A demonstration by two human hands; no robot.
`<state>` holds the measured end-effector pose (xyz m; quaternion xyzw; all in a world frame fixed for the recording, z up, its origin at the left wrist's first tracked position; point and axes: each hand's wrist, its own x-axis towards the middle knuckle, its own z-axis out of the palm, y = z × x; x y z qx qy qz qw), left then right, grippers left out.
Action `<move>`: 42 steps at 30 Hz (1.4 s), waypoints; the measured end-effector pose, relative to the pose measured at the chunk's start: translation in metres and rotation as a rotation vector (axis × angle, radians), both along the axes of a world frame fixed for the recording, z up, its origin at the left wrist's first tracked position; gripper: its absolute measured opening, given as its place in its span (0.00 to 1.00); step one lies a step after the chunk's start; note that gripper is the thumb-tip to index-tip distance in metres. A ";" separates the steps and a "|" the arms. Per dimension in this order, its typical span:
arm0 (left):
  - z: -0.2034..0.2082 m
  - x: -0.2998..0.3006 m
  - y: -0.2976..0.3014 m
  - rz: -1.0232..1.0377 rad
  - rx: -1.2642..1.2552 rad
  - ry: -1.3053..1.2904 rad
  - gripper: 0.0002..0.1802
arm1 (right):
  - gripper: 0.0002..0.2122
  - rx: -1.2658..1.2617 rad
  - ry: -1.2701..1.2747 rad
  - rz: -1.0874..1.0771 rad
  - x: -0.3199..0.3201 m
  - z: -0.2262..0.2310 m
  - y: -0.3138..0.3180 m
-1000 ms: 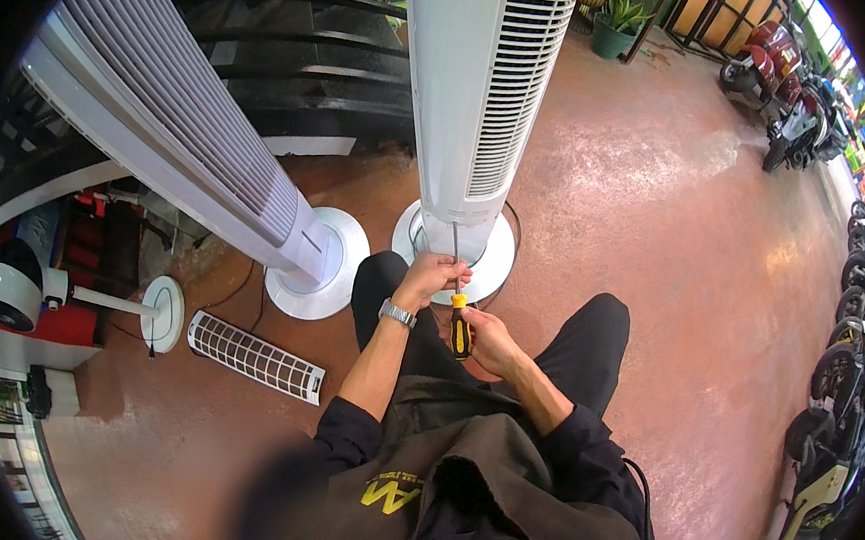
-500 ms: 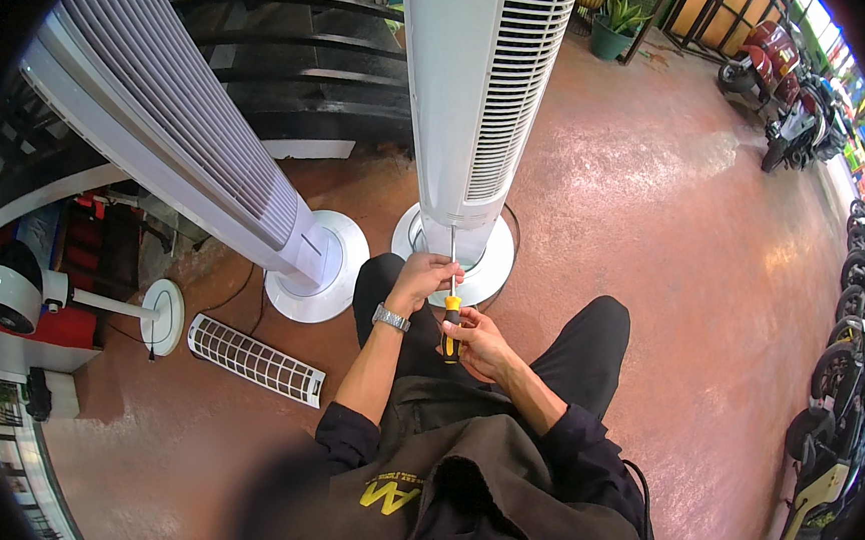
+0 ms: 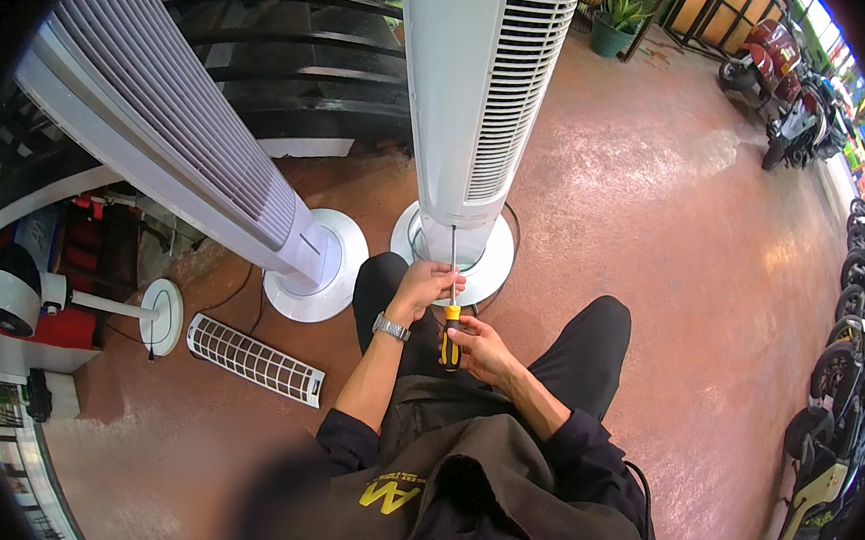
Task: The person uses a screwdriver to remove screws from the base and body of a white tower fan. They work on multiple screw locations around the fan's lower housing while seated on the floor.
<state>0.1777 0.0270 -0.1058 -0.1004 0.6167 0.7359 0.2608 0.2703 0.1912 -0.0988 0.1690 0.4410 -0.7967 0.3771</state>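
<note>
A white tower fan [image 3: 446, 100] stands upright in front of me on its round white base [image 3: 498, 265]. A screwdriver [image 3: 450, 344] with a yellow and black handle points away from me, its tip at the lower front of the fan, just below the slatted grille. My left hand [image 3: 425, 290], with a metal-band watch at the wrist, is closed around the thin shaft with its fingers pinched. Closer to my body, the fingers of my right hand [image 3: 485, 350] are closed on the handle. Whether the tip sits in a screw is too small to tell.
A second tower fan [image 3: 211, 144] leans into view at the left. Beside it, a detached white grille panel [image 3: 256, 360] lies on the reddish floor, near a small white pedestal fan [image 3: 109, 306]. A cable curves around the front fan's base. Motorbikes [image 3: 804, 120] line the right side.
The screwdriver handle and both hands have shifted slightly toward my body, while the tip stays at the same spot on the fan. My right fingers have changed position a little on the handle.
</note>
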 end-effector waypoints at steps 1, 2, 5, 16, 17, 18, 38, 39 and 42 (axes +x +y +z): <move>0.001 0.001 0.001 -0.007 0.002 -0.006 0.19 | 0.18 0.014 -0.002 0.002 0.001 0.002 0.000; 0.001 0.002 0.001 -0.003 0.002 -0.006 0.19 | 0.18 0.017 0.002 0.008 0.001 0.001 0.001; 0.002 0.006 0.002 0.001 -0.003 -0.006 0.19 | 0.18 0.027 0.007 0.021 0.003 0.000 0.003; 0.004 0.006 0.002 -0.014 -0.023 -0.016 0.19 | 0.19 0.031 -0.010 0.017 0.003 -0.003 0.003; 0.003 0.007 0.002 -0.021 -0.026 -0.016 0.19 | 0.19 0.040 -0.009 0.027 0.005 -0.003 0.003; 0.000 0.009 0.001 -0.028 -0.028 -0.016 0.19 | 0.19 0.049 -0.008 0.038 0.006 -0.003 0.003; -0.032 -0.051 -0.026 0.404 0.216 0.120 0.20 | 0.15 0.183 0.024 -0.081 0.040 0.024 0.087; -0.026 -0.052 -0.037 0.331 0.110 0.150 0.19 | 0.15 0.158 0.035 -0.126 0.043 0.039 0.103; -0.043 -0.060 -0.028 -0.058 -0.285 0.234 0.16 | 0.17 0.339 0.152 -0.256 0.041 0.082 0.152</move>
